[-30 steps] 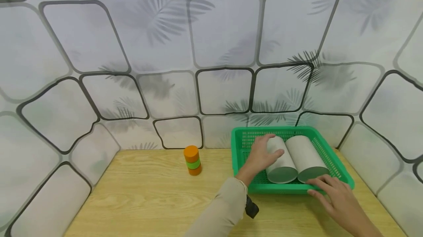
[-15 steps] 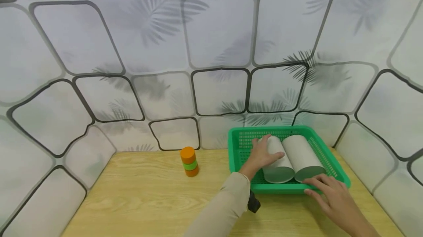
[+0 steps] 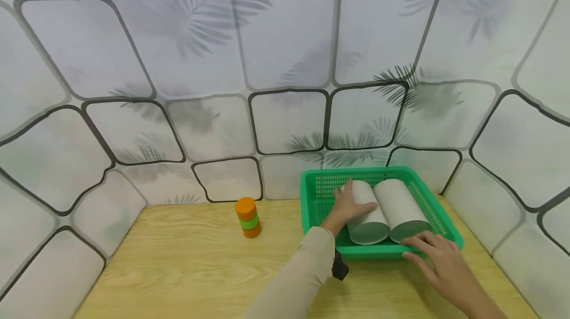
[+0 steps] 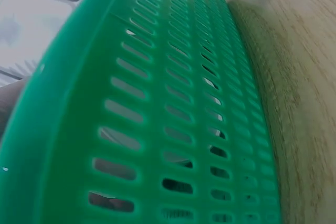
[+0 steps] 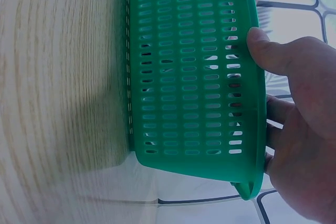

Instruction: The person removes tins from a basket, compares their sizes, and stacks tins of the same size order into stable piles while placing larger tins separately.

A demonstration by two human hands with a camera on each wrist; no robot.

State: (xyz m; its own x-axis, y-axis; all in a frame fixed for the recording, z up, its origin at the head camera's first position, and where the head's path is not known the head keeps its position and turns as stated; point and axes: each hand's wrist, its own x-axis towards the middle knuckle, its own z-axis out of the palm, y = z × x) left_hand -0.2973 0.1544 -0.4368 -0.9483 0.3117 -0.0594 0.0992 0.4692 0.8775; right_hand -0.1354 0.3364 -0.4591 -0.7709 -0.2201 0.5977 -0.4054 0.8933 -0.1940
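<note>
Two white cylinders lie side by side in a green plastic basket [image 3: 369, 251], their flat grey-green ends facing me. My left hand [image 3: 346, 208] grips the left cylinder [image 3: 368, 230], its thumb across the top and fingers along the left side; its fingertips are partly hidden. The right cylinder [image 3: 401, 205] lies against it, untouched by that hand. With thumb outside and fingers over the edge, my right hand [image 3: 438, 262] holds the basket's front rim near the right corner, as the right wrist view shows too. In the left wrist view, the slotted basket wall [image 4: 157, 98] hides most of the left hand.
An orange and green stacked cylinder [image 3: 248, 217] stands upright on the wooden table [image 3: 178, 259], left of the basket. Patterned cloth [image 3: 289, 121] walls the table at the back and both sides.
My left hand has settled closer onto the left cylinder, its fingers now lower along its side. The right hand stays on the rim. The whole view has shifted slightly.
</note>
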